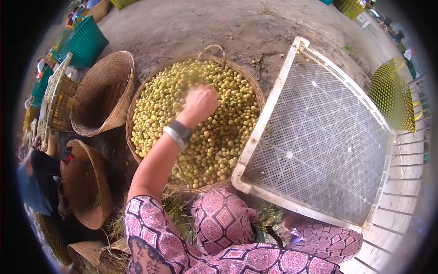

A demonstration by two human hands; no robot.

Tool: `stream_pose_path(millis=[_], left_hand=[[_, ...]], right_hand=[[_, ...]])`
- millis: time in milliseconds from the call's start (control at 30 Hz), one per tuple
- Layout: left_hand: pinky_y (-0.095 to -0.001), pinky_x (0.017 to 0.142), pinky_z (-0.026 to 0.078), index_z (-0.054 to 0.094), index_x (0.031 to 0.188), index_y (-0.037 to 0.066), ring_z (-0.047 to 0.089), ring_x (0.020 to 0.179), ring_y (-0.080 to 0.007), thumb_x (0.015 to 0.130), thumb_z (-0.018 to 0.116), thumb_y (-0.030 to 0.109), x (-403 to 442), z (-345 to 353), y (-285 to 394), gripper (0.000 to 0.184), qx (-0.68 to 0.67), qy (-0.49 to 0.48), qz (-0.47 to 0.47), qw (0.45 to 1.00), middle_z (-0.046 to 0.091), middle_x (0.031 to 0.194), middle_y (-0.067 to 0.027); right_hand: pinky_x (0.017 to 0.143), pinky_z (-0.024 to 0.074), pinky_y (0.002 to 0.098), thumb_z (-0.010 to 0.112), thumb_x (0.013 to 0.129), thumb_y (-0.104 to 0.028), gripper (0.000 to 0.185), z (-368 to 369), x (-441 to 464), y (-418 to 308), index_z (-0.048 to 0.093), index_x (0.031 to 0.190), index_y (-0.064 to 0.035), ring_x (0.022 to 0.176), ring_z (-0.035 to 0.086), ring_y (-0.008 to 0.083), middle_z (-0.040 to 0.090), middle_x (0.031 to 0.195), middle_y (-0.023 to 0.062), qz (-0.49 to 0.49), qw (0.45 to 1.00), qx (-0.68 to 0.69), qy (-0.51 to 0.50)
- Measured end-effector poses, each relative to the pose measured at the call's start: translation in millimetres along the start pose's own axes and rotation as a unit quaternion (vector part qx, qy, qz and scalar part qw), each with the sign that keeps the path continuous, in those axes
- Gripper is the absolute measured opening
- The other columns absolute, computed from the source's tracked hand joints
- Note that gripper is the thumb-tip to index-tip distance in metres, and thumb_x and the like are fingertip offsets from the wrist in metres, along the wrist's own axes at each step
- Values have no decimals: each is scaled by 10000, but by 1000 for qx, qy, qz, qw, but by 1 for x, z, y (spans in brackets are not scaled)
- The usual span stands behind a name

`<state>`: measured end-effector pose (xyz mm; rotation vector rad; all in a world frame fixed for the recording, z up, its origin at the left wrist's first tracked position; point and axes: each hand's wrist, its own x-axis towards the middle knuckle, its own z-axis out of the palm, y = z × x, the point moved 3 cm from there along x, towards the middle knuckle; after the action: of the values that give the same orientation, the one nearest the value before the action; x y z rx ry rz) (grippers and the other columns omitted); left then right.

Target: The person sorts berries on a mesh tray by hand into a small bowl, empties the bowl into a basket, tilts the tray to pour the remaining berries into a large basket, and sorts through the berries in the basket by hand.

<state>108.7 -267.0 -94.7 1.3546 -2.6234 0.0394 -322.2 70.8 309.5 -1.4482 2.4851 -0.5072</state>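
Note:
My left hand [200, 106] is over a round woven basket [261, 94] heaped with small round yellow-green fruits [210, 157]. Its fingers are curled and face away from me, so whatever they may hold is hidden. On that wrist sit a dark band and a pale one. A greenish blur shows just beyond the knuckles, above the fruit. No part of my right hand can be made out. Immediately right of the basket, a white plastic mesh tray [315, 141] lies at a slant, with a few leaf bits on it.
Two woven baskets, one upper [102, 93] and one lower [86, 182], stand at the left, near another person's blue clothing [34, 189]. A teal basket [84, 41] is behind them. A yellow-black basket [391, 91] stands far right beside slatted flooring [399, 182]. Dry stalks [175, 214] lie near my knees.

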Motion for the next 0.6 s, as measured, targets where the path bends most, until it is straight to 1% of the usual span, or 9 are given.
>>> stream_pose_path(millis=[33, 100, 133, 200, 233, 333, 433, 533, 600], left_hand=[[-399, 686, 522, 664, 699, 55, 639, 809, -267, 769, 690, 189, 1, 2, 10, 154, -22, -56, -17, 998, 659, 797, -114], [-425, 697, 515, 664, 696, 47, 635, 798, -299, 724, 737, 248, -1, 21, 15, 216, -66, -39, -16, 997, 646, 771, -140], [-427, 694, 513, 663, 696, 44, 635, 786, -307, 722, 737, 251, 0, 35, 10, 221, -86, -31, -7, 996, 642, 766, -152], [-444, 676, 502, 655, 697, 31, 627, 740, -341, 733, 713, 198, 3, 42, 2, 180, -138, -50, -34, 989, 624, 730, -185], [-443, 673, 501, 653, 696, 31, 627, 731, -339, 737, 698, 179, 2, 45, 0, 161, -148, -37, -28, 988, 622, 716, -184], [-434, 680, 504, 676, 746, 48, 635, 724, -338, 762, 661, 148, -2, 46, -6, 102, -172, -28, -44, 984, 634, 713, -177], [-426, 684, 509, 713, 812, 76, 643, 721, -339, 786, 634, 159, -2, 29, -6, 118, -169, -39, -95, 980, 652, 731, -168], [-437, 635, 503, 690, 748, 78, 637, 667, -329, 780, 599, 160, -3, 25, -17, 127, -116, 76, -45, 989, 644, 689, -163], [-431, 666, 501, 697, 774, 70, 637, 701, -340, 788, 612, 184, 3, 16, -11, 143, -125, 45, -65, 989, 652, 728, -164]], right_hand=[[933, 442, 275, 613, 895, -351, 591, 23, -2, 7, 441, 1366, -38, 1112, 575, 250, 591, 1219, 196, 26, 999, 44, -10], [701, 555, 328, 573, 814, -98, 439, 93, -19, 44, 543, 1244, -17, 777, 652, 193, 662, 989, 124, 99, 980, 173, 2], [610, 559, 309, 608, 836, -116, 377, 139, -22, 51, 578, 1198, -15, 697, 653, 171, 669, 864, 120, 124, 949, 263, -121], [672, 564, 281, 607, 807, 7, 311, 203, -35, -21, 623, 1118, 11, 780, 691, 182, 698, 859, 131, -137, 938, 146, -283], [710, 565, 282, 594, 797, 55, 341, 230, -39, -14, 608, 1137, 30, 835, 692, 179, 709, 890, 115, -55, 897, 312, -307], [810, 541, 276, 602, 850, -43, 383, 298, -33, -17, 555, 1223, 27, 952, 665, 203, 664, 1086, 159, -16, 866, 332, -374], [817, 533, 267, 604, 866, -122, 428, 343, -32, -1, 526, 1262, 22, 945, 657, 189, 619, 1181, 173, 58, 829, 375, -411], [768, 540, 261, 606, 870, -177, 466, 366, -35, 16, 512, 1284, 15, 910, 651, 168, 619, 1176, 166, 50, 827, 365, -423], [746, 541, 261, 606, 871, -209, 486, 371, -35, 23, 506, 1292, 12, 933, 640, 169, 623, 1166, 164, 50, 826, 345, -443]])
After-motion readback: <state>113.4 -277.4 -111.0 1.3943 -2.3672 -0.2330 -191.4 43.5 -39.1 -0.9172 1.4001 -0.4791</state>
